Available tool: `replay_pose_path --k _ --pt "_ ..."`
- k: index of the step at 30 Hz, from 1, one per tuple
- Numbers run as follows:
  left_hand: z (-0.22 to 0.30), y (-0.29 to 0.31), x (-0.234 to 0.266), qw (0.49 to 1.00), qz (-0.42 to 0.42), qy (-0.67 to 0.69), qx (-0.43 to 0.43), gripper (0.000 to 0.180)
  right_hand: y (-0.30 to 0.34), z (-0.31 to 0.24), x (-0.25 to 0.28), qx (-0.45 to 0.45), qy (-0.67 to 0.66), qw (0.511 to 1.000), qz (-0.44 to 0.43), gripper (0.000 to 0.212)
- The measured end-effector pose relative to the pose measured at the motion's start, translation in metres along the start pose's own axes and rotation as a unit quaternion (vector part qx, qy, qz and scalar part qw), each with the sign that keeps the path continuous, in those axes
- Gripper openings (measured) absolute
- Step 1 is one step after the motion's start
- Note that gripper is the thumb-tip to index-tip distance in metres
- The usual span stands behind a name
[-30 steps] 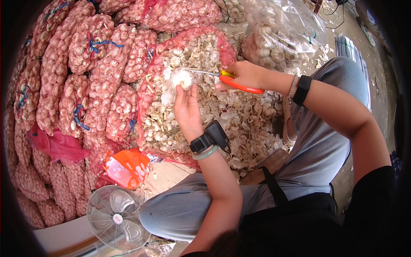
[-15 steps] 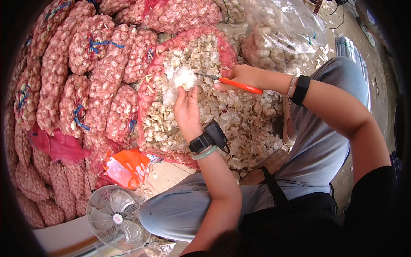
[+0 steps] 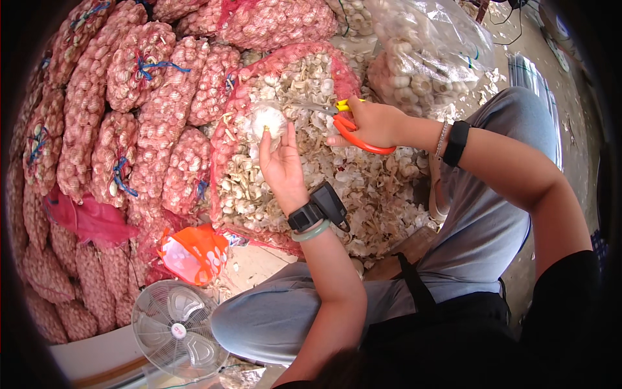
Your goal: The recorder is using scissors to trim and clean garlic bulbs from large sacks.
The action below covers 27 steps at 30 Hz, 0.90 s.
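Hands (image 3: 283,165) hold garlic (image 3: 267,121), scissors (image 3: 341,122) seemingly open

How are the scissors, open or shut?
Open: the scissors in the right hand have their yellow and orange handles spread apart.

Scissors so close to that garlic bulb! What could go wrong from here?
The scissors in the right grip point toward the garlic bulb, so a slip might nick the left grip. The bulb seems perched on the fingertips, so it could roll off onto the loose skins.
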<state>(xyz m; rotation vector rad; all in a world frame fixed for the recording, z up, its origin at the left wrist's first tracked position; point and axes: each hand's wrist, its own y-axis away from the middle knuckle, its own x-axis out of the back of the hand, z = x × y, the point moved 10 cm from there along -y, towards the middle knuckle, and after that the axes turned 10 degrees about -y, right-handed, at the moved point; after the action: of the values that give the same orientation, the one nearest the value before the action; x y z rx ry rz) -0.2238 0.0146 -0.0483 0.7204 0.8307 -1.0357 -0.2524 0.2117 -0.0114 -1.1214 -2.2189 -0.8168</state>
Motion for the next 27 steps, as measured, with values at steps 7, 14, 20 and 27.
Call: replay_pose_path --k 7,14,20,27 --pt "-0.019 0.001 0.01 0.998 0.021 -0.037 0.047 0.047 0.004 -0.007 -0.005 0.031 0.036 0.999 0.023 0.09" --pt "-0.022 0.006 0.005 0.993 0.036 -0.103 0.034 0.042 0.006 -0.006 0.005 0.02 -0.017 0.999 0.035 0.078" --pt "-0.026 0.003 0.001 0.992 0.032 -0.117 0.025 0.028 -0.001 0.003 0.008 0.022 -0.051 0.998 0.002 0.068" --pt "-0.026 0.004 0.018 0.996 0.014 -0.076 0.051 0.028 0.001 -0.001 -0.002 0.01 -0.087 0.996 -0.021 0.069"
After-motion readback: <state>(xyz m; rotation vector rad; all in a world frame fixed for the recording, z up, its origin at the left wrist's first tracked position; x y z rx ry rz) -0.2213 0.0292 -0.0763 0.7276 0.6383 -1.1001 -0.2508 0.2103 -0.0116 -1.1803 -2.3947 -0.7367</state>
